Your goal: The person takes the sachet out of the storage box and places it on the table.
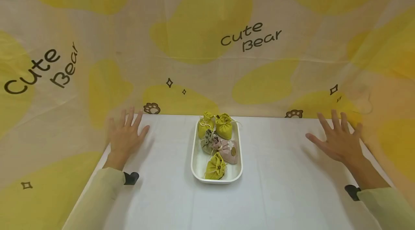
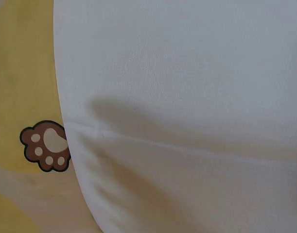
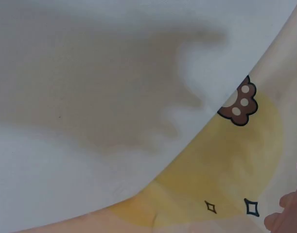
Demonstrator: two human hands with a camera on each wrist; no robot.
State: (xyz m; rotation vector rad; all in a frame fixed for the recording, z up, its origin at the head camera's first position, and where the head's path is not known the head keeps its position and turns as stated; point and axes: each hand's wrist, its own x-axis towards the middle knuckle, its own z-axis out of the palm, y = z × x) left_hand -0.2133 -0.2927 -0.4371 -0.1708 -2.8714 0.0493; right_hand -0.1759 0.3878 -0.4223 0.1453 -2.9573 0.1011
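My left hand [image 1: 125, 139] is held over the left side of the white table, fingers spread and holding nothing. On the opposite side my right hand [image 1: 340, 141] is likewise spread, with nothing in it. Between them, well apart from both, stands a white oval-cornered tray [image 1: 193, 163] with several small drawstring pouches. Two yellow-green pouches [image 1: 223, 126] sit at its back and another yellow-green pouch [image 1: 215, 167] at its front. A grey-green pouch [image 1: 207, 143] and a pink pouch [image 1: 228, 152] with a white flower lie in the middle. Both wrist views show hand shadows on the tabletop.
The white tabletop [image 1: 155, 201] ends at the back against a yellow-patterned cloth [image 1: 201, 25] printed with "Cute Bear" and paw marks. That cloth also hangs along both sides. A dark strap piece [image 1: 131, 178] shows at the left cuff, another dark piece [image 1: 352, 192] at the right.
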